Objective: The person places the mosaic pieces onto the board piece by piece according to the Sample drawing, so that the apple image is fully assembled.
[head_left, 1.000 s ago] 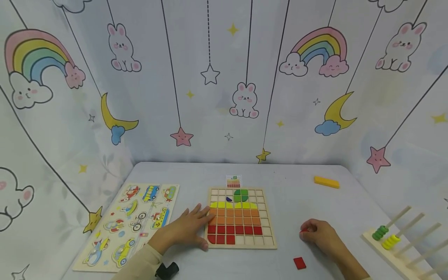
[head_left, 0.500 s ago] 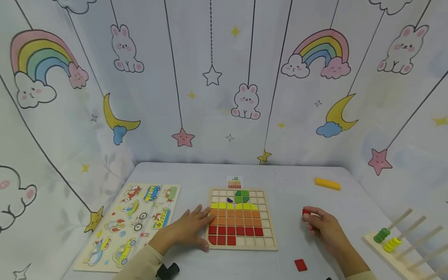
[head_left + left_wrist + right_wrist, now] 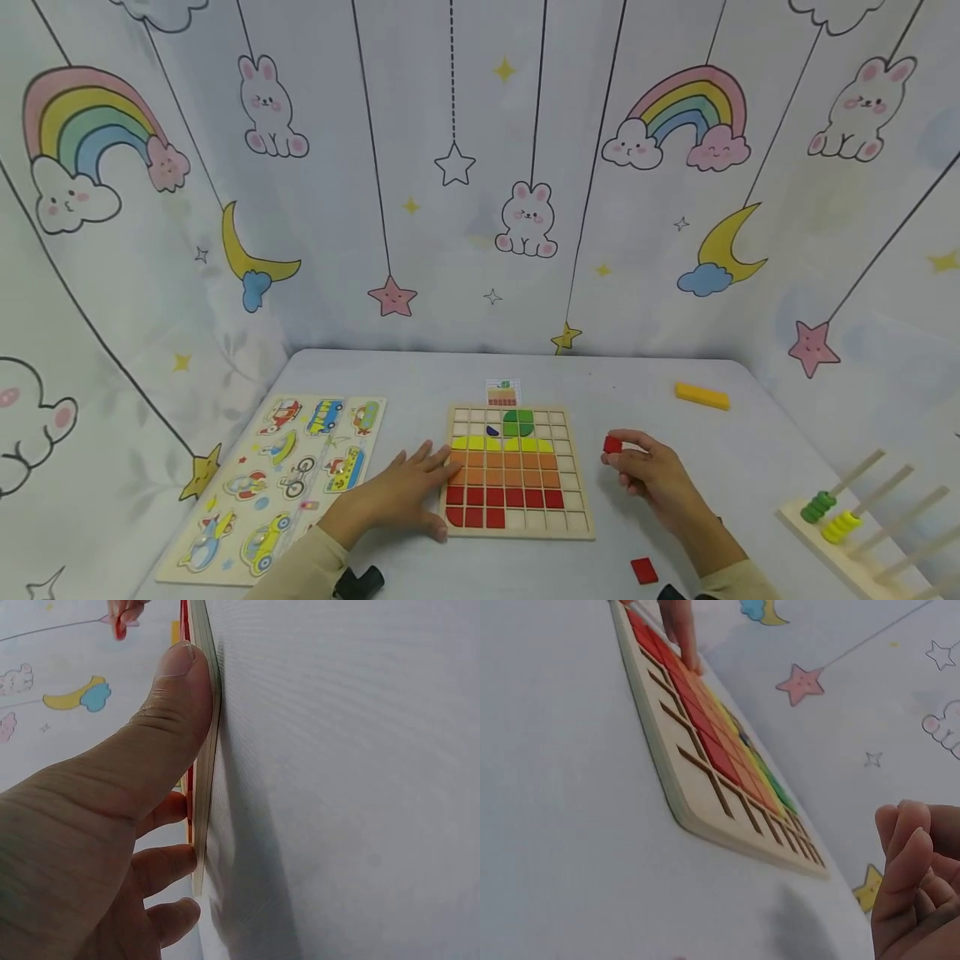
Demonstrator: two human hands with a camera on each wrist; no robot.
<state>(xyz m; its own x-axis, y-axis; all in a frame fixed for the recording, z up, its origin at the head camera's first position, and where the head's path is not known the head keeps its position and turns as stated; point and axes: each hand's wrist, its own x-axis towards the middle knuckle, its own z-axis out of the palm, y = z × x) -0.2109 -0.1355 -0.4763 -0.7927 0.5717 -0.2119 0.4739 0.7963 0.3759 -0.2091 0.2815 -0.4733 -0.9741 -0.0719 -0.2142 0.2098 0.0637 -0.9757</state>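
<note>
A wooden grid board (image 3: 525,535) lies in the middle of the table, part filled with red, orange, yellow, green and dark blue pieces. My left hand (image 3: 401,496) rests at its left side, fingers spread over the edge and thumb near the front corner. The left wrist view shows the thumb (image 3: 180,690) against the board's side. To the right of the board, my right hand (image 3: 660,479) pinches a small red square tile (image 3: 612,444) between thumb and fingers, raised over the table. Another red tile (image 3: 643,571) lies nearer the front. The bottom row has bare cells right of its red pieces.
A small picture card (image 3: 503,392) lies behind the board. On the left is a vehicle puzzle board (image 3: 277,483), with a black object (image 3: 360,582) near it. A yellow bar (image 3: 702,396) lies at back right; a peg rack with beads (image 3: 840,533) stands at right.
My right hand has lifted the red tile and carried it leftward, closer to the board. The left hand has stayed at the board's edge.
</note>
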